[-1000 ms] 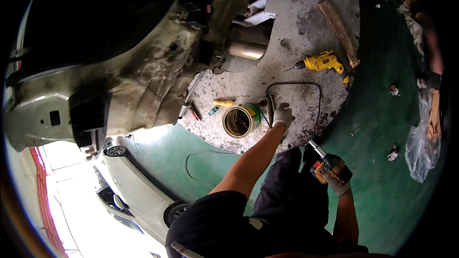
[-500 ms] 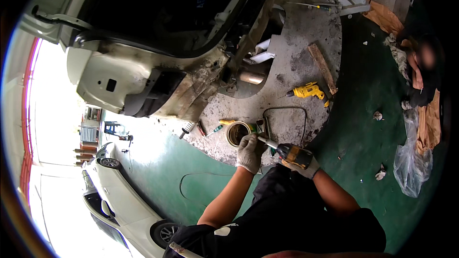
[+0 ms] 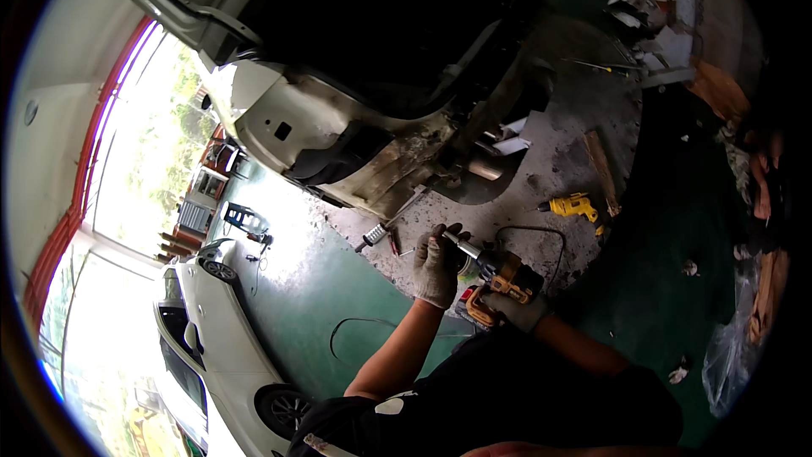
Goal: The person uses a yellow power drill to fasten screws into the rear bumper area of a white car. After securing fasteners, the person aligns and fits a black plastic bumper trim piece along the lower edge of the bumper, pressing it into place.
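In my gloved right hand (image 3: pixel 520 311) is a yellow-and-black cordless impact wrench (image 3: pixel 510 278), gripped by its handle. Its long silver shaft points up and left. My left hand (image 3: pixel 436 271), also gloved, has its fingers closed at the shaft's tip. Whatever is pinched there is too small to make out. Beyond both hands stands the damaged rear of a pale car body (image 3: pixel 397 161), its tailgate raised. A yellow drill (image 3: pixel 575 206) lies on the grey floor patch past the wrench. Left of my left hand lie a tool with a ribbed white body (image 3: pixel 374 235) and a red-handled tool (image 3: pixel 393 243).
A wooden strip (image 3: pixel 602 171) lies beside the drill, and a dark cable (image 3: pixel 554 237) curves in front of it. Broken panels (image 3: pixel 668 51) are heaped at the far right. Clear plastic sheeting (image 3: pixel 729 368) is near a seated person. A white car (image 3: pixel 220 322) is parked at left.
My view has swung, so the scene sits further right. The wrench has turned and its battery now shows. The open tin by my left hand is now mostly hidden behind that hand.
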Available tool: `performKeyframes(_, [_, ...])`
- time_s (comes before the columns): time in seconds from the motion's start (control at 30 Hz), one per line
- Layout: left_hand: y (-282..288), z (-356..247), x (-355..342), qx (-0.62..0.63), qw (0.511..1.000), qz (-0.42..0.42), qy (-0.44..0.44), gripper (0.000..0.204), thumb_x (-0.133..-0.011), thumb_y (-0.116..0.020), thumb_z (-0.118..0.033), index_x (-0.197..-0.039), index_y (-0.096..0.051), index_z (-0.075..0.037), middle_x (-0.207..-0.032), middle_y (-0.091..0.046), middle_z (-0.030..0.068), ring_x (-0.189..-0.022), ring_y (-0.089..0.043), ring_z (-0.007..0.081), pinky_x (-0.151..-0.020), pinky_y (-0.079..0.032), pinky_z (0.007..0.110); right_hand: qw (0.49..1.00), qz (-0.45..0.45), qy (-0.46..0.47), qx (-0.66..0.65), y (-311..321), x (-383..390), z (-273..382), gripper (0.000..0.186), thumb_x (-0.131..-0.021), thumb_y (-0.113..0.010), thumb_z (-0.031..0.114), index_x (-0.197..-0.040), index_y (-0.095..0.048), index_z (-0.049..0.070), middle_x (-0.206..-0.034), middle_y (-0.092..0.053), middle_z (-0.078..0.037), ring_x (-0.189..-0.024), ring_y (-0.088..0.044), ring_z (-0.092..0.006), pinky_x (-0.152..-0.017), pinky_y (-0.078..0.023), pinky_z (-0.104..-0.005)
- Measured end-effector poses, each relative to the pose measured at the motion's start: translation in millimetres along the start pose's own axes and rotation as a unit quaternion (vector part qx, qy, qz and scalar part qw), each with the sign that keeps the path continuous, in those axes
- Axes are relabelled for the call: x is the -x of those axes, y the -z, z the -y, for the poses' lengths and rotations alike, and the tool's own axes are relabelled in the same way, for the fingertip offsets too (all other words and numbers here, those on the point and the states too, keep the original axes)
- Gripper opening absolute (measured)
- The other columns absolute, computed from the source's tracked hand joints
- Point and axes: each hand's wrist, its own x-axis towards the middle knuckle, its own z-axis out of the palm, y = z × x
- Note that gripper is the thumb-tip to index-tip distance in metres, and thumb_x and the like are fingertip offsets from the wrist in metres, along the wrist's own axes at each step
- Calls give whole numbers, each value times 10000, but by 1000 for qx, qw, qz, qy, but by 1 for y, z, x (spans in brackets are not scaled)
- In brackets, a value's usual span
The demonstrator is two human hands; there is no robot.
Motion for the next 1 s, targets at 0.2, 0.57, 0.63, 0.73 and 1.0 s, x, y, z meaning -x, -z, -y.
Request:
performKeyframes(0.2, [-15, -11, 5, -11, 999, -48, 4, 167, -1106, -589, -163, -1254, -587, -86, -1146, -735, 191, -1055, -721, 337, -922, -602, 455, 986, 64, 78, 135, -2, -7, -26, 586, -1001, -728, 294, -1495, -516, 63, -1430, -613, -174, -1314, -618, -297, -1127, -504, -434])
performKeyframes(0.57, [-16, -35, -21, -27, 999, -3, -21, 173, -1106, -574, -184, -1238, -568, -72, -1118, -733, 187, -1019, -729, 308, -874, -602, 418, 998, 35, 43, 18, -17, -27, -5, 487, -1022, -713, 275, -1442, -557, 81, -1348, -677, -123, -1248, -676, -258, -1099, -538, -411])
performKeyframes(0.63, [-2, -40, -33, -44, 997, 32, -49, 181, -1108, -567, -194, -1241, -568, -70, -1127, -731, 180, -1026, -728, 302, -875, -601, 412, 991, 52, 15, 125, -25, -41, 9, 574, -1006, -741, 193, -1517, -505, 81, -1440, -645, -110, -1260, -685, -231, -1124, -539, -406])
performKeyframes(0.73, [7, -58, -47, -50, 998, 15, -40, 206, -1094, -597, -169, -1267, -567, -61, -1143, -728, 187, -1031, -724, 298, -892, -598, 414, 988, -19, 56, 141, -48, -56, -13, 523, -977, -789, 274, -1407, -574, 67, -1337, -696, -90, -1226, -696, -226, -1105, -543, -388])
performKeyframes(1.0, [42, -82, -70, -46, 999, -11, -10, 203, -1085, -597, -144, -1271, -583, -62, -1155, -735, 177, -1044, -711, 290, -940, -578, 408, 996, -75, -43, 4, -71, -68, 45, 647, -861, -918, 351, -1304, -588, 13, -1256, -705, -123, -1125, -709, -220, -972, -591, -391])
